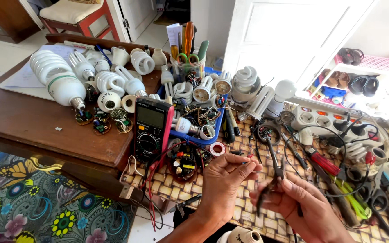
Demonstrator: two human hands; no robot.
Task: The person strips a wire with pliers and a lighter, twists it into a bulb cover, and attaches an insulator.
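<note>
Working a thin wire end with pliers over the woven mat

My left hand (pixel 225 180) pinches a thin red-tipped wire (pixel 247 161) between thumb and fingertips, its grip closed on the strand just above the woven mat (pixel 167 184) on the desk. My right hand (pixel 300 202) is wrapped around the handles of dark pliers (pixel 274 173), grip clamped on them, the nose pointing up and just beside the wire's free end. I judge this to be the lining-up step: the tool is near the wire but I cannot tell whether it touches. The next move calls for steadying the strand and bringing the nose squarely onto it without slipping. A multimeter (pixel 151 128) with red leads lies to the left, a power strip (pixel 323 119) farther right.
</note>
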